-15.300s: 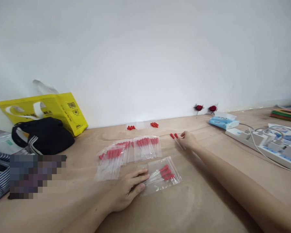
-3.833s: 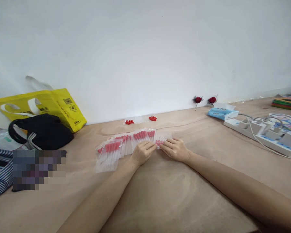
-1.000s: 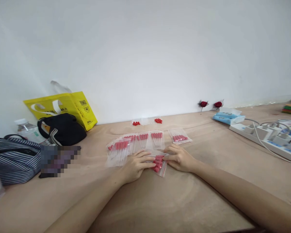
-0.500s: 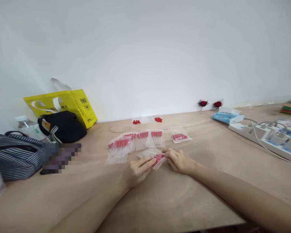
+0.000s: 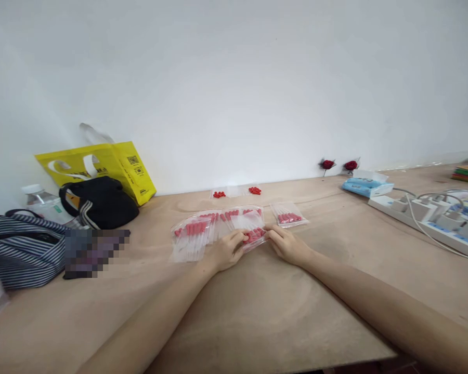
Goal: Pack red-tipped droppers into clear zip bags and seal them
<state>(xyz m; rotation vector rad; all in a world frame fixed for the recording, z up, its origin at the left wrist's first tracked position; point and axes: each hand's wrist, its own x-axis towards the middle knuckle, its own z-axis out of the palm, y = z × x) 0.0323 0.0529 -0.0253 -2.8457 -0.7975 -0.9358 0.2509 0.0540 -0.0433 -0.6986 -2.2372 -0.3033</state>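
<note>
Two hands meet over one small clear bag of red-tipped sticks: the left hand pinches its near-left edge, the right hand its right edge, fingers closed on the plastic. Half a second ago the bag sat nearer the person and tilted between the fingers; now it has been carried farther away and lies low against the row of filled bags just beyond and left of the hands. That row looks like three or four overlapping bags, though the exact count cannot be told. One separate bag lies just beyond the right hand, unmoved. Two little heaps of red caps sit well beyond both hands by the wall. Far to the right of the hands lie one power strip and two red roses; far left, one yellow bag and one black bag rest on the tabletop.
</note>
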